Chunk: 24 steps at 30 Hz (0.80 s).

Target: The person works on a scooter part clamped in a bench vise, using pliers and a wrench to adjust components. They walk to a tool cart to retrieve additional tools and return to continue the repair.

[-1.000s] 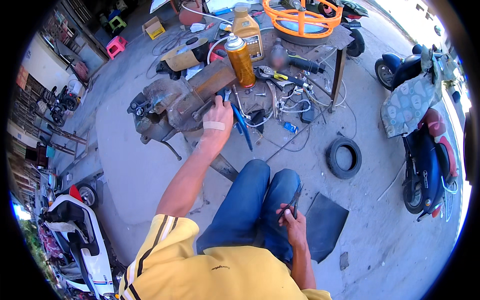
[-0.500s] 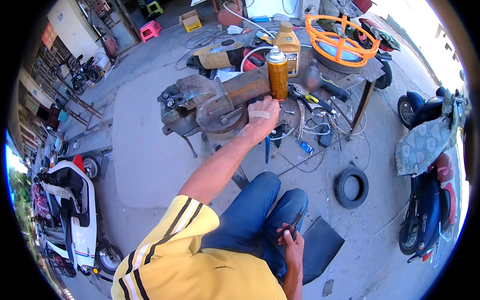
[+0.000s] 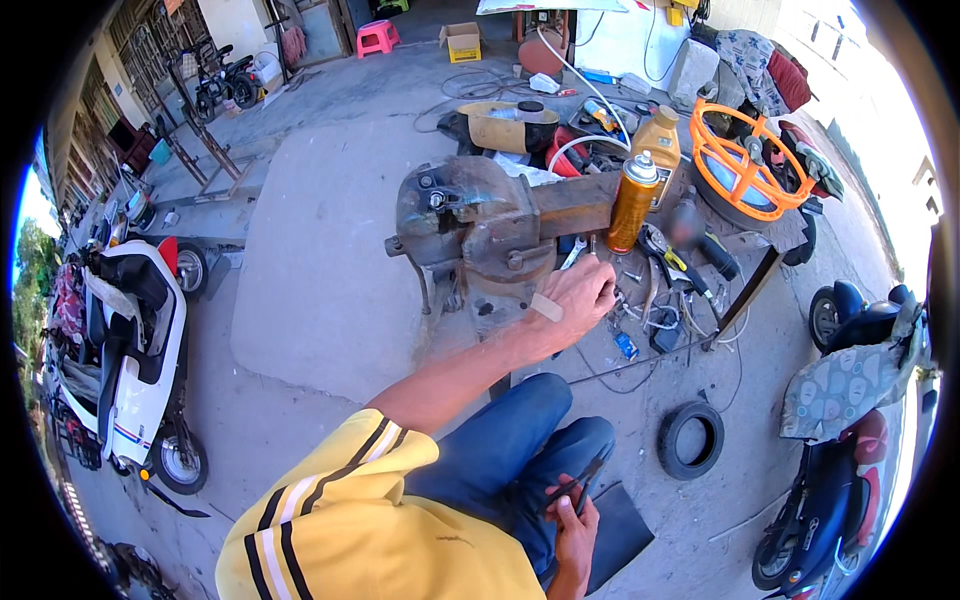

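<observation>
My left hand [image 3: 580, 292], a plaster strip on its back, reaches over the tool-strewn workbench with its fingers curled down and closed. What they grip, if anything, is hidden. Just beyond it lie a silver wrench [image 3: 574, 252] and the gold spray can [image 3: 634, 203] with its silver top. To its left stands a rusty bench vise [image 3: 490, 215]. Yellow-and-black pliers [image 3: 668, 254] lie to its right among small metal parts. Low in front of my knee, my right hand [image 3: 574, 522] is closed around dark pliers [image 3: 578, 485], their tips pointing up.
Behind the spray can stands a gold oil bottle [image 3: 657, 150], with an orange wheel rim [image 3: 745, 165] farther right. A small tyre [image 3: 690, 440] lies on the floor. Scooters are parked at left [image 3: 140, 360] and right [image 3: 825, 500]. A thin bench edge [image 3: 640, 362] runs near my left wrist.
My left hand has come away from the base of the spray can, toward me over the loose tools. My right hand still holds the dark pliers. The whole view has shifted.
</observation>
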Available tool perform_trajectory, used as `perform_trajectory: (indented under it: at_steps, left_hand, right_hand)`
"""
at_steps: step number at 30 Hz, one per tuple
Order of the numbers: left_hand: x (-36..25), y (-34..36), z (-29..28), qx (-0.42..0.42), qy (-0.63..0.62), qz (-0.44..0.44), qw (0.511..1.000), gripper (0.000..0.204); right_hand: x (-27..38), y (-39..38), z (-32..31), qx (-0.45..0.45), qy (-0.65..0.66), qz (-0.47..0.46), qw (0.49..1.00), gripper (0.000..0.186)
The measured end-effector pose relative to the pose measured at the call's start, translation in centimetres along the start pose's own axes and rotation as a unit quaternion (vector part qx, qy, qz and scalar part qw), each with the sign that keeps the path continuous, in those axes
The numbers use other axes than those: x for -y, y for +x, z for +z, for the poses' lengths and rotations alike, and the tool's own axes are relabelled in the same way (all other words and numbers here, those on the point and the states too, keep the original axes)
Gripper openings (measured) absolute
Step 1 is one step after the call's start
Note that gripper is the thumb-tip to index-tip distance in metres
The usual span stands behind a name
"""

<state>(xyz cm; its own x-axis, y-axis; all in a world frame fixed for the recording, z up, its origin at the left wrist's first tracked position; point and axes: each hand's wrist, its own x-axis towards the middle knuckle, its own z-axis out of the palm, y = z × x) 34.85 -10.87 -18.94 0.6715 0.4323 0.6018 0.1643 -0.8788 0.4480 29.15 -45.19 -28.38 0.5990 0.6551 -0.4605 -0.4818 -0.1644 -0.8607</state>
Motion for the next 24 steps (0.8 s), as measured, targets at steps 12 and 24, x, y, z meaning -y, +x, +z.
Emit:
perform_trajectory:
  at_steps: [12,24]
  left_hand:
    - [-0.2,-9.5,-11.6,-0.058,-0.541,-0.348,0.764,0.008]
    - [1.7,-11.3,-15.8,-0.117,-0.550,-0.321,0.762,0.007]
  right_hand:
    - [12.8,0.1,10.4,0.270,-0.112,-0.049,0.955,0.051]
    - [15.9,0.3,16.4,0.301,-0.170,-0.024,0.938,0.047]
